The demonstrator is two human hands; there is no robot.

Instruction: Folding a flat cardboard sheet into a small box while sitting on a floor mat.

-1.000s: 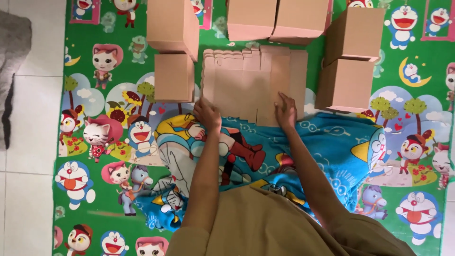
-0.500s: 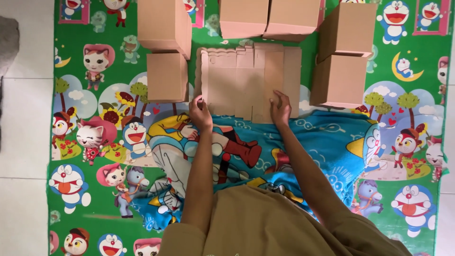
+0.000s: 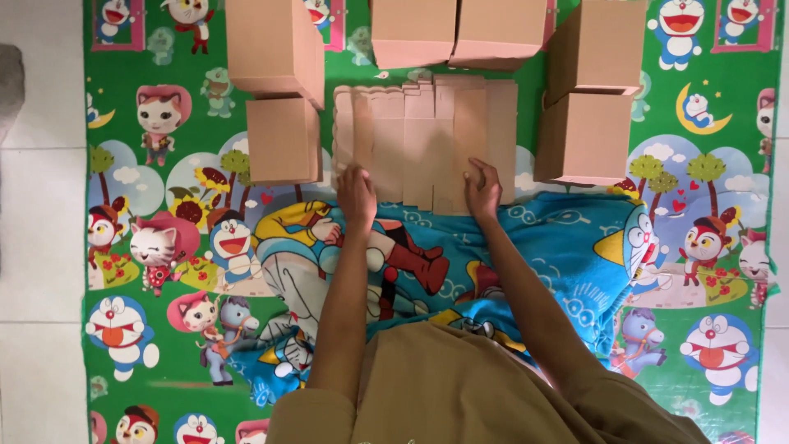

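Note:
A stack of flat, unfolded brown cardboard sheets (image 3: 423, 136) lies on the cartoon-printed mat straight ahead of me. My left hand (image 3: 356, 193) rests on the stack's near left edge, fingers curled onto it. Over at the near right edge, my right hand (image 3: 482, 187) presses on the cardboard with its fingers spread a little. Both arms reach forward over a blue cartoon blanket (image 3: 526, 247) that covers my lap.
Several assembled brown cardboard boxes ring the stack: two on the left (image 3: 279, 99), two at the back (image 3: 456, 33), two on the right (image 3: 592, 90). The green cartoon mat (image 3: 148, 247) lies on a white tiled floor (image 3: 37, 247).
The view has shifted slightly; both hands stay at the near edge of the flat cardboard, moved only a little.

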